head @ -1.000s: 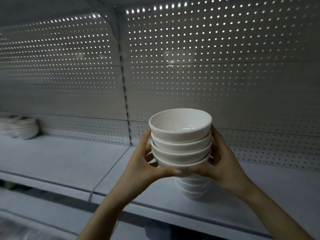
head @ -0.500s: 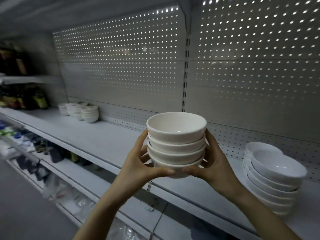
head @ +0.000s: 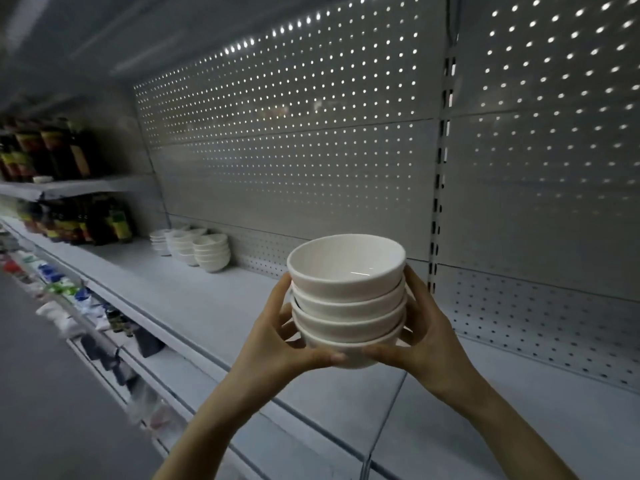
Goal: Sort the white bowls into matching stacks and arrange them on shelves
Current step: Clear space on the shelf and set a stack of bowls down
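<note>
I hold a stack of several white bowls in the air in front of the grey shelf. My left hand grips the stack's left side, with the thumb under the bottom bowl. My right hand grips its right side, thumb also underneath. Farther left along the same shelf, against the pegboard, stand three short stacks of white bowls.
A perforated back panel runs behind the shelf, with a slotted upright at the right. Dark bottles fill the far left shelves. Packaged goods lie on the lower shelf. The grey aisle floor is at the lower left.
My view has swung left along the shelf while both hands keep gripping the stack. The bowl stacks at the right have left the frame; the far left stacks and bottles now show closer.
</note>
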{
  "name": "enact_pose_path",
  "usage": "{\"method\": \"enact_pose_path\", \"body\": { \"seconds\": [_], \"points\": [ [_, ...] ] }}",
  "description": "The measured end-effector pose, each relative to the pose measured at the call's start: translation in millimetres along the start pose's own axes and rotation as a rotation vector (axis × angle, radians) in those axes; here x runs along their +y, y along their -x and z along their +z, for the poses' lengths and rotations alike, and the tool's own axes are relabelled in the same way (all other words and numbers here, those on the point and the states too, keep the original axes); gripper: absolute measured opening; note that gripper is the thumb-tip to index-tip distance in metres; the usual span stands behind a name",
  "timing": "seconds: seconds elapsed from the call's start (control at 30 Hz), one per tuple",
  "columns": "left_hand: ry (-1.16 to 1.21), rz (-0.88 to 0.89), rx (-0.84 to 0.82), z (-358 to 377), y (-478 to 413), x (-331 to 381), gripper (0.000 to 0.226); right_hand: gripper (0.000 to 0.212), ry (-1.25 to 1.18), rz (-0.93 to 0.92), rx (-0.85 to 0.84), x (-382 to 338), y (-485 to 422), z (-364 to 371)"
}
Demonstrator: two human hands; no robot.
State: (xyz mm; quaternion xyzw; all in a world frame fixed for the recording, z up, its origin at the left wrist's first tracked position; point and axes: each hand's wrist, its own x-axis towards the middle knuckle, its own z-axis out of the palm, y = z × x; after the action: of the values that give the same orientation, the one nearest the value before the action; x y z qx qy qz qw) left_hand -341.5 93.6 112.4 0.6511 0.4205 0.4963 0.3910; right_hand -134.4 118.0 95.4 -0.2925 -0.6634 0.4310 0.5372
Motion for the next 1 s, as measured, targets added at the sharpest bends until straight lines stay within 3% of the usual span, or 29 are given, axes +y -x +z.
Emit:
{"method": "enact_pose_path", "body": {
  "seconds": [0.47, 1.0],
  "points": [
    [0.028, -0.07, 0.025, -97, -56, -63, 0.116, 0.112, 0.0, 0.08, -0.044, 58, -92, 72],
    [-0.051, -0.067, -0.104, -329, -69, -122, 0.11, 0.116, -0.016, 0.114, 0.069, 115, -166, 287]
  ]
}}
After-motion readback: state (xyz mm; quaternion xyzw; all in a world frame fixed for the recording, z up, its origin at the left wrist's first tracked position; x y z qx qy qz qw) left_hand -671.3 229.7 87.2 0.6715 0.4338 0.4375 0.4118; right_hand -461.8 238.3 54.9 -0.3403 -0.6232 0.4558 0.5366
